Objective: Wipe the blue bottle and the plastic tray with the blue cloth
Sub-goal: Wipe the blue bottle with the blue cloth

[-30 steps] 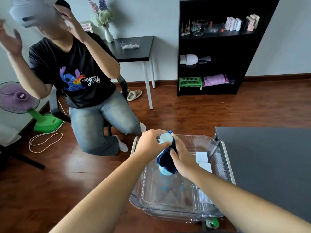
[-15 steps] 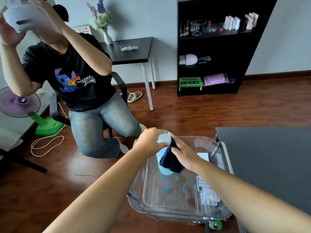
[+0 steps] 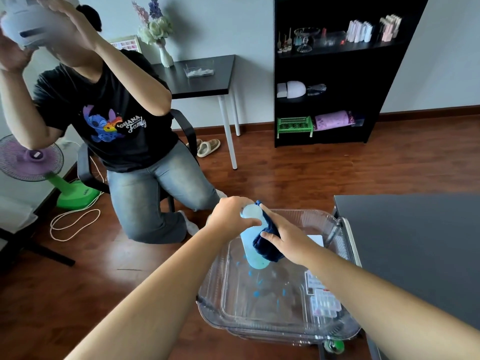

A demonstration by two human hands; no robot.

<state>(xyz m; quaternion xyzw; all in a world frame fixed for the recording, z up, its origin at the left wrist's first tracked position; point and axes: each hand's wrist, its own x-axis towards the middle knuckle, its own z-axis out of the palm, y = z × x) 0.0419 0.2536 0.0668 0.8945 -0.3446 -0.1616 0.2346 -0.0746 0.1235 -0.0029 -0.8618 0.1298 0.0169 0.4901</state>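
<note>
Left hand (image 3: 228,216) grips blue bottle (image 3: 249,249) by top, above plastic tray (image 3: 210,294) 12 o'clock end. Right hand (image 3: 288,240) clutches blue cloth (image 3: 266,246), now slid to bottle's 3 o'clock flank. Bottle wipe progressing; tray pending.

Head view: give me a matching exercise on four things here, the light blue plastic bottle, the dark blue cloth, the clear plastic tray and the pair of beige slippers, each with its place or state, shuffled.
1. light blue plastic bottle
2. dark blue cloth
3. clear plastic tray
4. pair of beige slippers

A. on the wooden floor by the legs of the small black table
B. gripped near its cap by the left hand
C. beneath the bottle, blue flecks on its bottom
D. held against the bottle's side by the right hand

Pairs: 1-B, 2-D, 3-C, 4-A.
</note>
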